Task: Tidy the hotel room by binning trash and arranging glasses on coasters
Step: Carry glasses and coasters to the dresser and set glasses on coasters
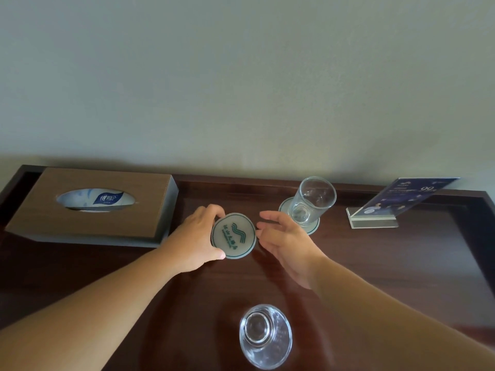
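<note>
My left hand (pixel 197 241) grips a round pale coaster (pixel 233 235) with a green logo by its left edge, thumb below and fingers above. My right hand (pixel 288 243) hovers just right of that coaster, fingers relaxed and loosely spread, fingertips close to its rim. Behind my right hand a clear glass (pixel 312 202) stands on a second coaster (pixel 286 207) near the wall. Another clear glass (pixel 265 336) stands on the bare dark wood at the front, with no coaster under it.
A wooden tissue box (pixel 91 203) sits at the back left of the dark wooden desk (pixel 401 263). A tilted acrylic sign holder (pixel 396 203) stands at the back right. A raised rim runs along the desk's back and right sides.
</note>
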A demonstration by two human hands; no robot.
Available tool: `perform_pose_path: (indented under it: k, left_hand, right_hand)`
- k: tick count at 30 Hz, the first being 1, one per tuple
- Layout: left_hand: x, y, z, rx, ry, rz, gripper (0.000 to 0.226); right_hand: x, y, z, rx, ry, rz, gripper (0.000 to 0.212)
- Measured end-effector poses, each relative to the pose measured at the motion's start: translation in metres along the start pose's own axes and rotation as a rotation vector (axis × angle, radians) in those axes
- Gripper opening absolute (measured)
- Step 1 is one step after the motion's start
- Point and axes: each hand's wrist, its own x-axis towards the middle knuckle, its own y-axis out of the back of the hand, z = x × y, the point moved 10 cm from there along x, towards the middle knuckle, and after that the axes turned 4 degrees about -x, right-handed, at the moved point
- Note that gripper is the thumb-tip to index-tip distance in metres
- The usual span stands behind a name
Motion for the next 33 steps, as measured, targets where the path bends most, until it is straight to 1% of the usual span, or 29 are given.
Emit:
perform_pose_path:
  k: [2, 4, 7, 8, 12, 15, 17, 18, 20, 22, 25, 27, 30, 33]
  left_hand:
    - [-0.004, 0.0, 0.003, -0.03, -0.014, 0.001, 0.064]
    - [-0.004, 0.0, 0.0, -0.106, 0.032, -0.005, 0.055]
    - [-0.003, 0.002, -0.012, -0.375, 0.16, 0.064, 0.03]
    - [-0.003, 0.001, -0.015, -0.452, 0.193, 0.096, 0.026]
    - [-0.004, -0.003, -0.022, -0.753, 0.294, 0.215, 0.025]
    - [-0.003, -0.011, -0.021, -0.966, 0.36, 0.278, 0.027]
    - [0.0, -0.016, -0.018, -1.054, 0.385, 0.289, 0.027]
    - [0.001, -0.018, -0.017, -1.066, 0.388, 0.285, 0.027]
    - [0.003, -0.016, -0.016, -0.981, 0.368, 0.269, 0.027]
    - [0.005, -0.009, -0.017, -0.756, 0.33, 0.253, 0.028]
    - [0.009, 0.001, -0.015, -0.403, 0.276, 0.246, 0.034]
    - [0.012, 0.008, -0.01, -0.212, 0.233, 0.269, 0.038]
    - [0.014, 0.013, -0.002, -0.045, 0.171, 0.315, 0.041]
    - [0.014, 0.012, -0.001, 0.027, 0.173, 0.315, 0.045]
  right_hand:
    - [-0.002, -0.002, -0.002, -0.038, 0.006, -0.006, 0.052]
    - [-0.004, -0.003, -0.003, -0.049, 0.013, -0.014, 0.048]
    - [-0.005, -0.003, -0.004, -0.079, 0.024, -0.026, 0.043]
    - [-0.006, -0.003, -0.004, -0.093, 0.031, -0.025, 0.043]
    - [-0.009, 0.003, -0.007, -0.168, 0.071, 0.029, 0.047]
    - [-0.01, 0.004, -0.006, -0.195, 0.056, 0.046, 0.054]
    - [-0.009, 0.003, -0.005, -0.218, 0.049, 0.043, 0.057]
    - [-0.008, 0.004, -0.006, -0.224, 0.054, 0.048, 0.053]
    - [-0.006, 0.006, -0.008, -0.212, 0.065, 0.063, 0.038]
    - [-0.003, 0.007, -0.011, -0.173, 0.074, 0.072, 0.033]
    - [0.0, 0.004, -0.012, -0.131, 0.069, 0.083, 0.043]
    - [0.001, 0.002, -0.014, -0.133, 0.078, 0.083, 0.048]
    - [0.001, 0.002, -0.014, -0.147, 0.079, 0.089, 0.051]
    - [0.0, 0.004, -0.013, -0.156, 0.074, 0.09, 0.056]
